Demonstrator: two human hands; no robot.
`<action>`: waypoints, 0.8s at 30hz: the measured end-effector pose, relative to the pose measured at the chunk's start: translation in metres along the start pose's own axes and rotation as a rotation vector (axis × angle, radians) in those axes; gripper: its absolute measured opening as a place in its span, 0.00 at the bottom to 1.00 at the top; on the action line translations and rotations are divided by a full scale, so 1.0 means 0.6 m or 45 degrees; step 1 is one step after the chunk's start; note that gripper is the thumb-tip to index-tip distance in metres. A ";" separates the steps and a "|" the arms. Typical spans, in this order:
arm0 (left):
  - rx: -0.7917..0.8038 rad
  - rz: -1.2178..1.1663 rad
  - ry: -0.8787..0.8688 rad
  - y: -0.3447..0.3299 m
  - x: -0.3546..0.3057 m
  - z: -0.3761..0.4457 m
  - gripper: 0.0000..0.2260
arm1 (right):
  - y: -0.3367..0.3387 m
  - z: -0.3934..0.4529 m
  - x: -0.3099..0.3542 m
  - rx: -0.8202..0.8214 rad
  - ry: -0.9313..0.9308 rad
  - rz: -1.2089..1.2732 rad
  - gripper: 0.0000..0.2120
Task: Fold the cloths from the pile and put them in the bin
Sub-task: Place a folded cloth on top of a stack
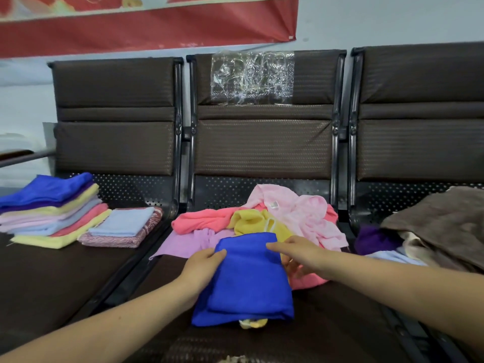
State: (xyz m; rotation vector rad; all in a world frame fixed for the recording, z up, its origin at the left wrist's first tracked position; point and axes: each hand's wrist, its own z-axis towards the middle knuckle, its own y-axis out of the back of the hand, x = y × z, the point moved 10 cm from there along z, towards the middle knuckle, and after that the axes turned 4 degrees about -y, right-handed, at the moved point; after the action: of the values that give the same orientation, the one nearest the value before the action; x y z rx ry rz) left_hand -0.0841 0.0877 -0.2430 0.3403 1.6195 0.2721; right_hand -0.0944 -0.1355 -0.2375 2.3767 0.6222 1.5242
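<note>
A folded blue cloth point(246, 281) lies on the middle seat of a brown bench, in front of a loose pile of pink, yellow, coral and lilac cloths point(275, 216). My left hand point(203, 268) grips the blue cloth's left edge, thumb on top near the far left corner. My right hand point(301, 255) holds the right edge, with the forefinger lying along the far edge and the other fingers under the cloth. A yellow scrap point(252, 323) peeks out below the blue cloth. No bin is in view.
On the left seat point(52, 279) stands a stack of folded cloths point(52, 213) with a blue one on top, and beside it a light blue cloth on a patterned pink one point(123, 226). Brown, purple and white cloths point(440, 226) are heaped on the right seat.
</note>
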 end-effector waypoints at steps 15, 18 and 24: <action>0.096 0.621 0.165 0.036 0.057 -0.019 0.10 | -0.048 -0.013 0.029 -0.068 0.057 -0.178 0.17; 0.125 0.672 0.173 0.031 0.052 -0.017 0.09 | -0.060 -0.015 0.032 -0.038 0.061 -0.207 0.14; 0.172 0.301 0.334 0.024 0.065 -0.013 0.11 | -0.085 -0.024 0.082 0.008 0.177 0.298 0.08</action>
State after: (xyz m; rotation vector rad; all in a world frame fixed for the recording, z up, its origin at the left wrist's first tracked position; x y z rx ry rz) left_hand -0.0933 0.1160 -0.2730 0.6226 1.8622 0.4011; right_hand -0.1007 -0.0677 -0.2140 2.4345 0.3871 1.7976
